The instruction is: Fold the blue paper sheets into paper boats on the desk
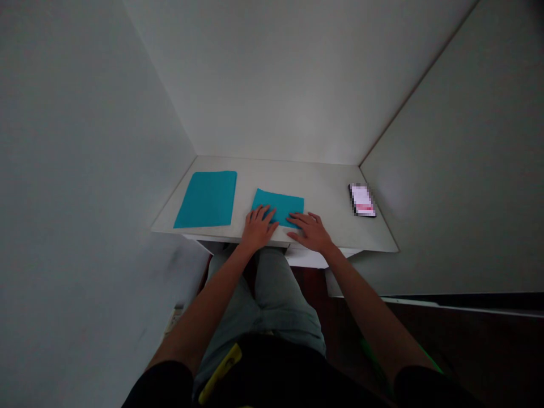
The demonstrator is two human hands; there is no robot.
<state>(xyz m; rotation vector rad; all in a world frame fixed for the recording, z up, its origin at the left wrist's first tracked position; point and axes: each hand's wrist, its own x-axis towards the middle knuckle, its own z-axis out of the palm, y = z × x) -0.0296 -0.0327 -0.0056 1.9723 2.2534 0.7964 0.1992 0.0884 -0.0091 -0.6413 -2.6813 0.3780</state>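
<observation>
A small teal sheet of paper (280, 204) lies on the white desk (327, 187), near its front edge. My left hand (257, 226) rests flat on the sheet's near left corner, fingers spread and open. My right hand (309, 229) lies flat on the near right edge of the same sheet, fingers stretched out. A larger teal sheet (207, 198) lies flat to the left, untouched.
A phone (362, 200) with a lit screen lies at the desk's right side by the wall. White walls close in the desk on the left, back and right. My legs in grey trousers are under the desk's front edge.
</observation>
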